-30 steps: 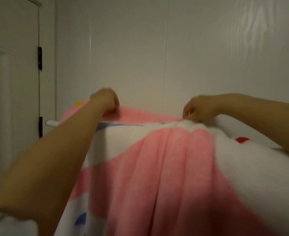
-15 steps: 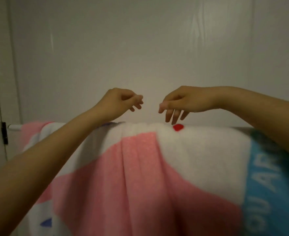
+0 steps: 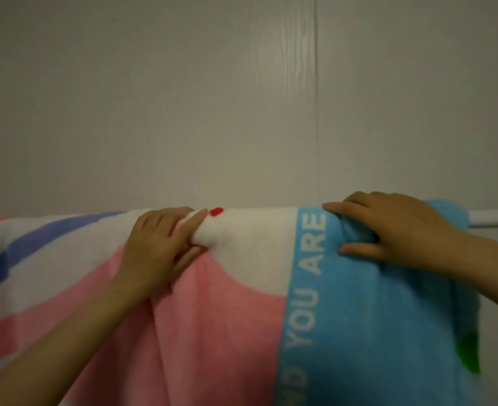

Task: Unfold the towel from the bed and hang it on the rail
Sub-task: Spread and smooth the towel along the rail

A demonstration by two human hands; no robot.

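Note:
The towel (image 3: 250, 288), white and pink with a blue band lettered "YOU ARE", hangs draped over the white rail (image 3: 494, 217), whose bare end shows at the right. My left hand (image 3: 162, 244) grips the towel's white top fold over the rail, fingers above and thumb below. On the blue band, my right hand (image 3: 388, 230) holds a bunch of cloth at the rail between fingers and thumb. The rail under the towel is hidden.
A plain pale panelled wall (image 3: 241, 98) stands right behind the rail. The towel fills the lower view from the left edge to near the right edge.
Both hands have dropped from hovering above the towel and taken hold of its top fold on the rail. The view has shifted right, so the blue band is now central.

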